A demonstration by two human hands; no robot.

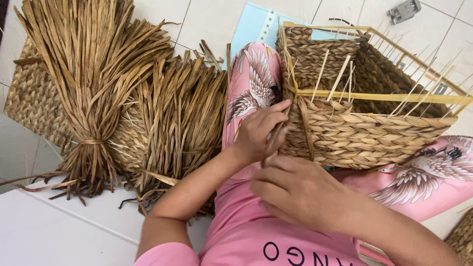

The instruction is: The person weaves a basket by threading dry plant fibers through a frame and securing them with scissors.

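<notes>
On the lap rests the basket (364, 128), its near corner gripped: left hand (258, 133) pinches a strand (276, 135) there, right hand (300, 192) curls closed just below. Best pull the strand snug against the corner rib.

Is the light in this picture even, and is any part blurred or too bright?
In the head view the light is soft and even, with only faint shadows under the dried straw bundles. The white floor tiles look nearly washed out. The woven basket is sharp, and the left hand on its corner is sharp too. The right hand, nearest the camera, is slightly soft.
</notes>
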